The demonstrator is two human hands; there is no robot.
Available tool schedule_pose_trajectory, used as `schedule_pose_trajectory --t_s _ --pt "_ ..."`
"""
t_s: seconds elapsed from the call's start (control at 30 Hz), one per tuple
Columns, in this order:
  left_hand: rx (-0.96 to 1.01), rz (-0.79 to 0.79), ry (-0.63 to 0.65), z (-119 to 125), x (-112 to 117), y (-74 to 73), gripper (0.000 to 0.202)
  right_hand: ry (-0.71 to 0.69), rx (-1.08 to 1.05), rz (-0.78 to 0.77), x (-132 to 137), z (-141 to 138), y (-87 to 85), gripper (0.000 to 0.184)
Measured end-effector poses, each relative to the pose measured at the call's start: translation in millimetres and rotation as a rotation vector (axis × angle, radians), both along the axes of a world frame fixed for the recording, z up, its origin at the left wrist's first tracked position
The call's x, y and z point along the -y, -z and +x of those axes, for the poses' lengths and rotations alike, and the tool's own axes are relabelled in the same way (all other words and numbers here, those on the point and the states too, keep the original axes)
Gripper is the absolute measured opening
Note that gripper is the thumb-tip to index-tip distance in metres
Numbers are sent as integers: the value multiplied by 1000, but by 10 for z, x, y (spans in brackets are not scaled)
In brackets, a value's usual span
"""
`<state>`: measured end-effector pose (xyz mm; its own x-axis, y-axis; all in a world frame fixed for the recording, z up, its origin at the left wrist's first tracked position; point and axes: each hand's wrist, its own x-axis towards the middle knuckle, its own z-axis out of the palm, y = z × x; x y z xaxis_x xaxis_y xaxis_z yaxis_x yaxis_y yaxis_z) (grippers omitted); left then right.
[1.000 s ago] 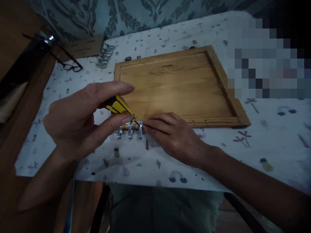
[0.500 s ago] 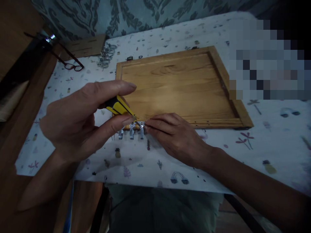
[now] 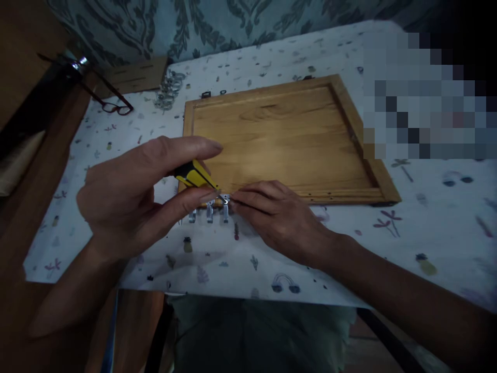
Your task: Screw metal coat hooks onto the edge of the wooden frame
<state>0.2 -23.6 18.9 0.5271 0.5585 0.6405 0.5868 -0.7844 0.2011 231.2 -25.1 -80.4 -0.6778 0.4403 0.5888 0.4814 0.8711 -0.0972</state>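
A wooden framed board (image 3: 287, 137) lies flat on the patterned tablecloth (image 3: 427, 217). My left hand (image 3: 135, 199) is closed around a yellow and black screwdriver (image 3: 194, 175), whose tip points at a metal hook rack (image 3: 209, 211) on the board's near edge. The rack's three silver hooks hang over that edge. My right hand (image 3: 279, 215) rests beside the rack, its fingertips pressed on the rack's right end.
Red-framed glasses (image 3: 112, 106) and a pile of metal hooks (image 3: 169, 90) lie at the back left beside a brown cardboard piece (image 3: 135, 75). A dark wooden surface (image 3: 34, 119) borders the table on the left. A blurred patch covers the far right.
My left hand has shifted slightly right and turned on the screwdriver. My right hand and the board stay where they were.
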Motion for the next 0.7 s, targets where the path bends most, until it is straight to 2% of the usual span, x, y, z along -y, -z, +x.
schedule_pose_trajectory --t_s 0.13,0.23,0.43,0.57,0.7 --pt "63 -50 4 10 0 10 41 8 4 -11 0 0 -1 23" --pt "79 -54 5 13 -22 28 46 2 12 -2 5 1 1 24" --pt "27 105 53 -4 -99 88 57 0 23 -2 1 2 7 24" --pt "175 73 91 0 -137 168 53 -4 35 -7 -8 -2 4 23" --pt "192 110 80 29 -140 199 52 -9 20 5 -13 -12 -3 24"
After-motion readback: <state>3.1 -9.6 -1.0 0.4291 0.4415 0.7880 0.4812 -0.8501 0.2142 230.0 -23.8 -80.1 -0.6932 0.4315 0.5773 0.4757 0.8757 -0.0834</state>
